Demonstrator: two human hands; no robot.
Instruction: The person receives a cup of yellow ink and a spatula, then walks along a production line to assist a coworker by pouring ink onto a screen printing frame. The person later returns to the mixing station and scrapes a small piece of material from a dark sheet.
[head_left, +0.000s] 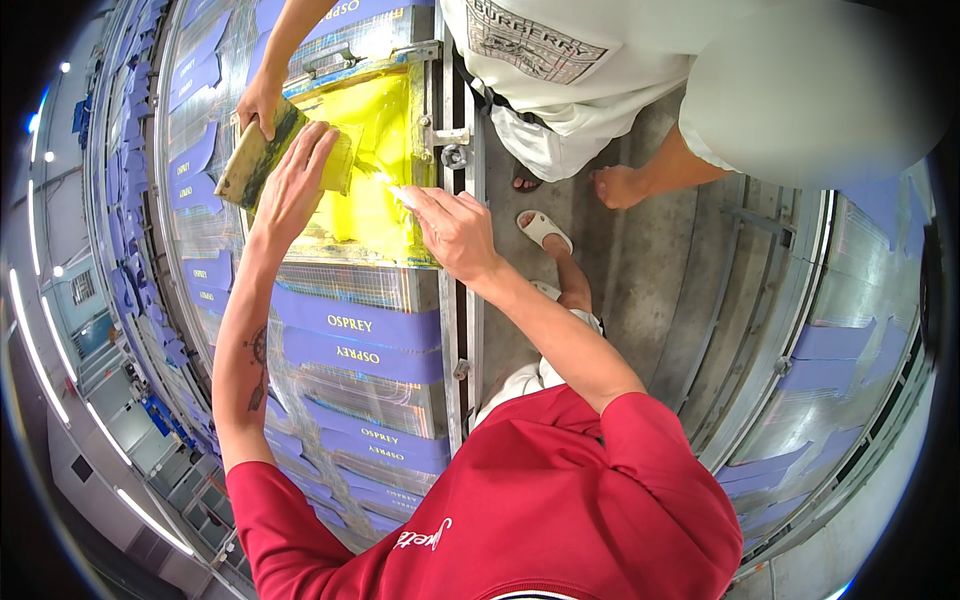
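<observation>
Nearest the camera is the person's red short-sleeved shirt (520,510), soft knit cloth. From it both bare forearms reach up over a long table (455,330) with metal rails, laid with flat purple fabric pieces (355,325) under glossy, wrinkled clear film.

The right hand (455,232) is pinched around a small pale tool (400,193), thin and flat, its tip touching the wet yellow ink (385,130). The left hand (292,185) lies with fingers spread and flat on the wooden squeegee (262,155), a long rectangular block with a dark stained edge, pressing it rather than wrapping it.

The squeegee rests tilted on the left side of the printing screen (425,90), a metal-framed rectangle whose mesh is coated in shiny, translucent yellow ink.

Farther off, a co-worker's hand (260,105) grips the far end of the same squeegee. That person stands on the grey concrete floor (640,270) in a white shirt. A white sandal (542,228) lies on the floor near the table.
</observation>
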